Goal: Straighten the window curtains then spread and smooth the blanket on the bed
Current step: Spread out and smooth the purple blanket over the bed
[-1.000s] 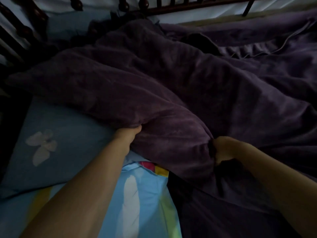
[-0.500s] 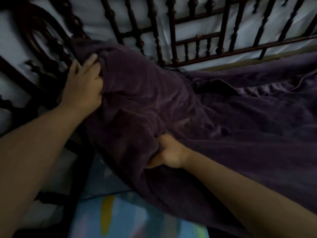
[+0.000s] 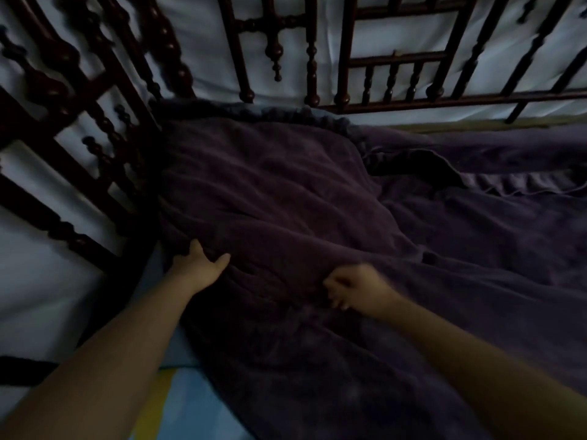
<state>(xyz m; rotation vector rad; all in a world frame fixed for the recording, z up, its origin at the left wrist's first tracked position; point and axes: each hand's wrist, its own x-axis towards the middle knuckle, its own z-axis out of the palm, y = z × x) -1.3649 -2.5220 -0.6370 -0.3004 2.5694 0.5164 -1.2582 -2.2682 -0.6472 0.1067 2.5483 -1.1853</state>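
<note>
The dark purple blanket (image 3: 286,192) lies over the corner of the bed, up against the headboard, and runs off to the right in loose folds. My left hand (image 3: 198,266) rests on the blanket's left edge with thumb and fingers apart. My right hand (image 3: 355,289) is a little to the right, fingers curled into a fold of the blanket; it is blurred. No curtain can be made out in this dim view.
Dark turned-wood bed rails (image 3: 95,128) stand along the left side and the back (image 3: 394,100), with white cloth behind them. A light blue patterned sheet (image 3: 190,404) shows at the near left, beside the blanket. A rumpled dark fold (image 3: 422,166) lies near the back rail.
The blanket's end was lifted from the near side and carried up to the headboard corner, where it now lies flat. My left hand came down from the rail to the blanket's edge.
</note>
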